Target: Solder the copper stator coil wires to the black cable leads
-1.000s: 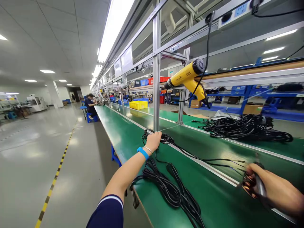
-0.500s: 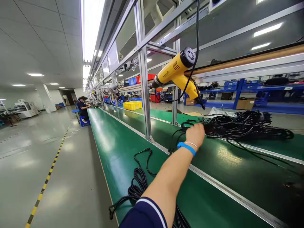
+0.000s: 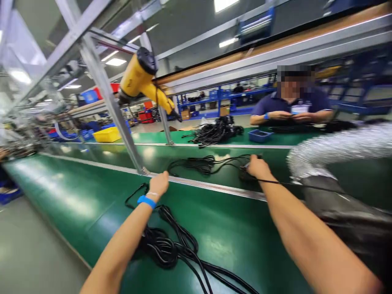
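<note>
A bundle of black cable (image 3: 203, 164) lies stretched across the green belt between my hands. My left hand (image 3: 159, 183), with a blue wristband, is closed around its left end. At the other end my right hand (image 3: 257, 166) grips the cable beside a small dark part, too blurred to name; a single strand runs off rightward from there. Below my left hand, on the near green surface, sits a coiled heap of black cables (image 3: 162, 245), its strands trailing toward the bottom edge.
A yellow heat gun (image 3: 137, 77) hangs by a metal post (image 3: 107, 94). Across the line are a black cable pile (image 3: 219, 130), a blue tray (image 3: 260, 135) and a seated co-worker (image 3: 290, 102). A silvery flexible duct (image 3: 346, 147) bulges in from the right. A yellow bin (image 3: 107, 134) stands farther left.
The view has swung right, bringing my right hand, the co-worker and the duct into sight. My left hand has drawn back from the far cable pile, and a cable bundle now spans both hands.
</note>
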A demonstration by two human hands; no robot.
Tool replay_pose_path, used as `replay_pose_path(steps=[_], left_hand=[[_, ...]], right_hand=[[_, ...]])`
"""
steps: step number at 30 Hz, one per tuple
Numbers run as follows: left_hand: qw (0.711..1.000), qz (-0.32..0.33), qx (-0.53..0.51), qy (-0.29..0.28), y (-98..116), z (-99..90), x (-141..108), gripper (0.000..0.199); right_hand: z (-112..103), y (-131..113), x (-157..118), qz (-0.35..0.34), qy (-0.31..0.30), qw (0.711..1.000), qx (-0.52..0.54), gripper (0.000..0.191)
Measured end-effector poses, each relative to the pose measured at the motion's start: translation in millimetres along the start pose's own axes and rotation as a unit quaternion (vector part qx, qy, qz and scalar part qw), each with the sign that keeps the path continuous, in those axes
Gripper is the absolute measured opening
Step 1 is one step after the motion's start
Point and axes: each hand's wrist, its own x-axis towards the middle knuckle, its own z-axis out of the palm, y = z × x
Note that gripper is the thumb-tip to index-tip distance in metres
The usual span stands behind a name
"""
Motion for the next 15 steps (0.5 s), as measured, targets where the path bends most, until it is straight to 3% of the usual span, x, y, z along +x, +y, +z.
replay_pose_path(steps=[3,6,8,15], left_hand=[[0.999,-0.004,0.042,-0.022,-22,9.0,-19,0.033],[0.996,0.027,0.077,-0.043,-30,18.9,-43,0.032],[0.992,0.062,0.092,-0.055,-31,28.7,-45,0.031],[0.992,0.086,0.060,-0.068,-5,64.3,14,0.044]], right_hand=[[-14,15,-15,0.012,-0.001,1.000,-0.006,0.037],[-26,7,-34,-0.017,0.009,1.000,0.014,0.037],[-35,0,-43,-0.046,0.018,0.998,0.026,0.037],[-48,-8,-88,-0.226,0.034,0.973,0.019,0.035]])
